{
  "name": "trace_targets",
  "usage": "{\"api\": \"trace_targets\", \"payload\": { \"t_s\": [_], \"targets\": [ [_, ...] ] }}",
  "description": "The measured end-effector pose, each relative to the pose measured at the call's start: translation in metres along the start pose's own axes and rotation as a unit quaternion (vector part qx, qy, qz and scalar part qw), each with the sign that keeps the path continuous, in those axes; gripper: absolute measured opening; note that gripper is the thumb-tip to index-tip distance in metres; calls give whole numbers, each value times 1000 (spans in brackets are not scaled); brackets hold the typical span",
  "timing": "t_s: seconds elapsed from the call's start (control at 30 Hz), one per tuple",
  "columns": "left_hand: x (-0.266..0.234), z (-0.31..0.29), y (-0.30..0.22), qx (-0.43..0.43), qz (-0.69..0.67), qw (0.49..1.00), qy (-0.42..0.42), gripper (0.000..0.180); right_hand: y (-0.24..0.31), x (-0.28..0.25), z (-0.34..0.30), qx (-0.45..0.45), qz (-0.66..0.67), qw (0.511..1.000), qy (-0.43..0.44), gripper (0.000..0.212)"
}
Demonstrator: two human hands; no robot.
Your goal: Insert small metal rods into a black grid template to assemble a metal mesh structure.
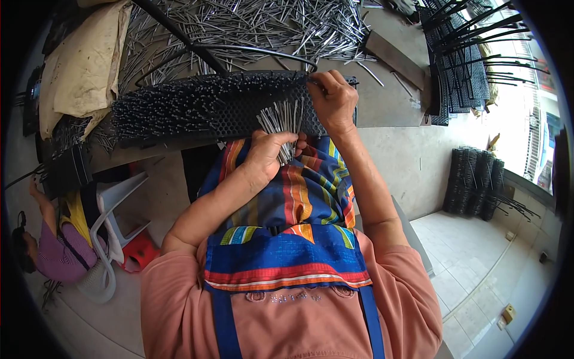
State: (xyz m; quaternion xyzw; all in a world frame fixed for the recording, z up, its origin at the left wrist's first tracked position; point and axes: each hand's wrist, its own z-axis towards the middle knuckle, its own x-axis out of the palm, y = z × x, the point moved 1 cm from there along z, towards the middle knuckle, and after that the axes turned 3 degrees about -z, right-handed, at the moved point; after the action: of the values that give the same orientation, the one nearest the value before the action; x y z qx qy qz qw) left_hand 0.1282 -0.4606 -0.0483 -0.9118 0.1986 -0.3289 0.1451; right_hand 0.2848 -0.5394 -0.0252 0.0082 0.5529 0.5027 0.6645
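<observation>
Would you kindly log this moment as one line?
left hand: holds metal rods | right hand: at right end of black panel | loose rods: piled beyond it

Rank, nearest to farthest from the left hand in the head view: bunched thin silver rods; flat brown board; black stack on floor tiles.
1. Bunched silver rods, held in left hand
2. Brown board, ahead and right
3. Black stack, far right

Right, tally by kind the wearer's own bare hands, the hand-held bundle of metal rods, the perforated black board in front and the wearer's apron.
Own hands: 2 (left hand, right hand)
Rod bundle in the left hand: 1
Perforated black board: 1
Multicoloured apron: 1
Total: 5
</observation>
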Motion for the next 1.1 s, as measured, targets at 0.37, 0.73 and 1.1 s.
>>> {"api": "trace_targets", "payload": {
  "t_s": [0.37, 0.73, 1.1],
  "targets": [
    [-3, 0, 0, 29, -25, 999, 15, 21, 13, 7, 12, -67, -31, 997, 15, 16],
    [0, -5, -8, 29, -43, 999, 7, 21, -1, 7, 6, -36, -26, 999, -11, 12],
    [1, 2, -4, 19, -52, 998, 12, 23, -4, -3, -6, -80, -81, 993, -13, 10]
  ]
}}
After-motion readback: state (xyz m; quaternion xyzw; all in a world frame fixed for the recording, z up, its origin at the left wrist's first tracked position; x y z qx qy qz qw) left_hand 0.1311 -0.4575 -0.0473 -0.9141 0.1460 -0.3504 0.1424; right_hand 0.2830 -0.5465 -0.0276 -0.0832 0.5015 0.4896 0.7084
